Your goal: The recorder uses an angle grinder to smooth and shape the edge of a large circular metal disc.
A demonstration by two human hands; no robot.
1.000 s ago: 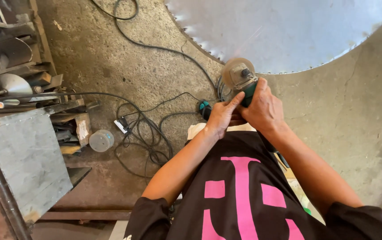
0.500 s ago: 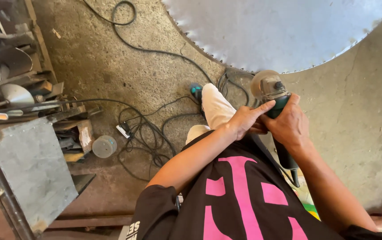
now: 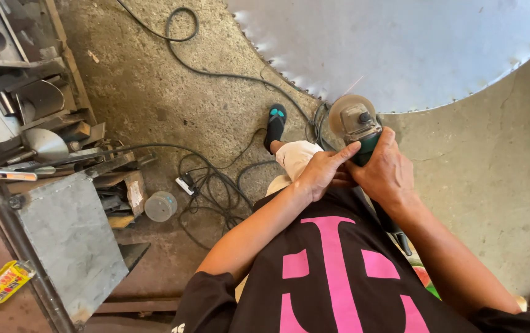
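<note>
1. Head view, fingers first: right hand [image 3: 388, 172] wrapped shut around the green body of the grinder [image 3: 358, 126], fingers [image 3: 383, 143] curled over the top, thumb side hidden.
2. Left hand [image 3: 321, 172] closed against the same body from the other side, index finger laid forward toward the gear head; both hands touching each other at the grip.
3. Grinder held low in front of the knees, its round guard and disc just at the toothed rim of the blade [image 3: 400, 49], a huge grey saw disc lying flat on the floor [image 3: 493, 185]. Contact between disc and teeth too small to tell.
4. Handling, as a judgement: a dense, stiff tool, heavy toward the head, likely to twist and kick in the hands; best taken as here, one hand round the slim body, the other steadying near the head, well clear of the disc. Smooth plastic casing, so a firm wrap rather than a fingertip pinch.
5. Blade: rigid sheet steel, clearly too heavy to shift by hand, sharp along the teeth; no safe hold at the rim.
6. Cable [image 3: 215, 179] looping in coils on the floor left of the knees, near a sandal [image 3: 276, 123].
7. Further left: a grey metal plate [image 3: 70, 240], a small round tub [image 3: 160, 206], and a rack of scrap steel [image 3: 24, 92].
</note>
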